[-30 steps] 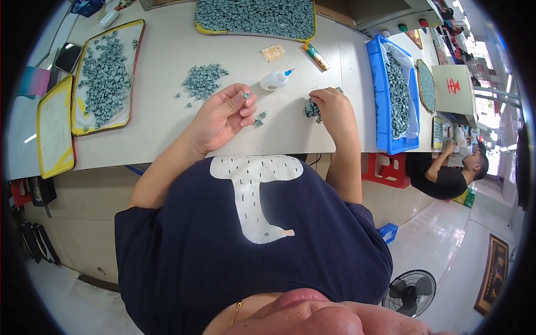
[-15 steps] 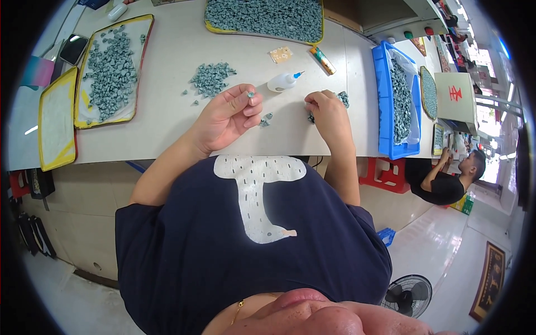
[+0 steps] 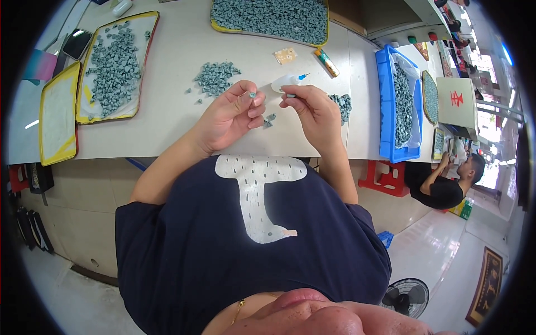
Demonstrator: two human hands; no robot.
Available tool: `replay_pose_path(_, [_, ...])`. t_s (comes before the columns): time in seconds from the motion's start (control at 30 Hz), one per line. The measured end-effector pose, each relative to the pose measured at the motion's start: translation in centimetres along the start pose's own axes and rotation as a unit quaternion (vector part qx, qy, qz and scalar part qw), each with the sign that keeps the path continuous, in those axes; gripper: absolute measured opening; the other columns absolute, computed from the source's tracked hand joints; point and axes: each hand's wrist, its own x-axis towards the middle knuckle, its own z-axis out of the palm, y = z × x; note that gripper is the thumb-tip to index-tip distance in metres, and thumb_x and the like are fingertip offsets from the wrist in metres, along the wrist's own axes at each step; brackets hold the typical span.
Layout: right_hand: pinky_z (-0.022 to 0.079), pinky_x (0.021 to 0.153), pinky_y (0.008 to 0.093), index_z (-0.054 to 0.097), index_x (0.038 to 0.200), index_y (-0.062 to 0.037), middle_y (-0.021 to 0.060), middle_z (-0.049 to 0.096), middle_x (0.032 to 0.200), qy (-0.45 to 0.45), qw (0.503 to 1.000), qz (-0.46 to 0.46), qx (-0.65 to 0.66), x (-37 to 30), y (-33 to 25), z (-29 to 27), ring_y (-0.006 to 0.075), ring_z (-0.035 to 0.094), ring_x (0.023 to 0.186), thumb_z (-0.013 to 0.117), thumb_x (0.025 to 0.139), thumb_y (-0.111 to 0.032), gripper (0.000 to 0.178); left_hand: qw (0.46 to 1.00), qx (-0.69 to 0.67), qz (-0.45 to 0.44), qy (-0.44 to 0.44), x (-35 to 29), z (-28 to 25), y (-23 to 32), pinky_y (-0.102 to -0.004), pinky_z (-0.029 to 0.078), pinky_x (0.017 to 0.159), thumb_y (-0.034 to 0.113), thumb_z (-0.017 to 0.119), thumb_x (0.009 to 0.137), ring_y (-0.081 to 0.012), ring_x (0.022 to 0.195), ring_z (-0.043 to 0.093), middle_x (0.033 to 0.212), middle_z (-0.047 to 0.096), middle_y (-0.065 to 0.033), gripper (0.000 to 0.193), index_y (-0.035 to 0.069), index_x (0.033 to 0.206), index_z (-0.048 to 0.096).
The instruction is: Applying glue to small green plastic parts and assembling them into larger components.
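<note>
Between thumb and forefinger, my left hand [image 3: 230, 118] pinches a small grey-green piece [image 3: 252, 95], its other fingers loosely curled. My right hand [image 3: 319, 116] is level with it, a short gap away, with another small grey-green piece [image 3: 291, 95] in its fingertips. Behind the right fingers lies a white squeeze bottle [image 3: 282, 82] with a blue tip, partly covered. A few loose pieces [image 3: 269, 119] rest on the table between my hands. One pile of pieces [image 3: 215, 78] sits beyond my left hand, and a smaller pile [image 3: 343, 106] lies just right of my right hand.
A yellow-rimmed tray of pieces [image 3: 114, 70] stands at left, beside an empty yellow-edged tray [image 3: 58, 114] and a phone [image 3: 77, 44]. Another full tray [image 3: 271, 19] is at the back. A blue bin [image 3: 385, 103] stands at right; a printed tube [image 3: 327, 62] lies near it. Farther right sits another person [image 3: 441, 181].
My right hand has moved left and a little up from the small right-hand pile toward my left hand, a piece now visible in its fingertips. The left hand has stayed nearly still.
</note>
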Motion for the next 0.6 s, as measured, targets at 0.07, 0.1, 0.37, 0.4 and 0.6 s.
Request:
replay_pose_path(0.07, [0.052,0.07,0.0239,0.063,0.104,0.0027,0.0096,0.065,0.092,-0.001,1.0,-0.02,0.008,0.0,0.1,0.2,0.0163,0.067,0.08,0.061,0.086,0.004,0.018,1.0,0.013,0.0,-0.005,0.0,0.0,0.1,-0.0252,0.036,0.067,0.022,0.056,0.095,-0.0098,0.075,0.042,0.089,0.048,0.0016,0.011,0.015,0.101,0.052])
replay_pose_path(0.1, [0.052,0.07,0.0239,0.063,0.104,0.0027,0.0096,0.065,0.092,-0.001,1.0,-0.019,0.008,0.1,-0.1,0.5,0.0163,0.067,0.08,0.061,0.086,0.004,0.018,1.0,0.019,-0.001,-0.007,-0.1,-0.1,0.1,-0.0254,0.036,0.067,0.023,0.056,0.095,-0.0098,0.075,0.041,0.089,0.048,0.0016,0.011,0.015,0.101,0.052])
replay_pose_path(0.37, [0.052,0.065,0.0221,0.065,0.098,0.0053,0.0076,0.065,0.083,0.075,0.966,0.065,0.237,-0.1,-0.7,2.2,0.0135,0.065,0.074,0.065,0.083,0.006,0.015,1.0,0.013,-0.009,-0.01,-0.3,-0.4,0.1,-0.0262,0.036,0.069,0.023,0.055,0.095,-0.0112,0.076,0.04,0.088,0.047,0.002,0.01,0.015,0.099,0.052])
replay_pose_path(0.4, [0.051,0.063,0.0217,0.065,0.098,0.0049,0.007,0.065,0.082,0.065,0.976,0.053,0.202,0.0,-0.6,2.2,0.0125,0.064,0.072,0.066,0.082,0.006,0.016,1.0,0.013,-0.007,-0.011,-0.3,-0.3,0.2,-0.0262,0.036,0.069,0.023,0.055,0.095,-0.0112,0.076,0.04,0.088,0.047,0.002,0.01,0.015,0.099,0.052])
replay_pose_path(0.6, [0.048,0.058,0.0201,0.067,0.101,0.0024,0.0054,0.065,0.08,0.04,0.999,-0.012,0.03,0.4,0.1,2.7,0.0093,0.06,0.064,0.067,0.081,0.004,0.02,1.0,0.004,-0.019,-0.009,-0.3,-0.4,0.4,-0.0262,0.037,0.07,0.021,0.054,0.096,-0.0114,0.077,0.042,0.089,0.048,0.002,0.009,0.013,0.099,0.052])
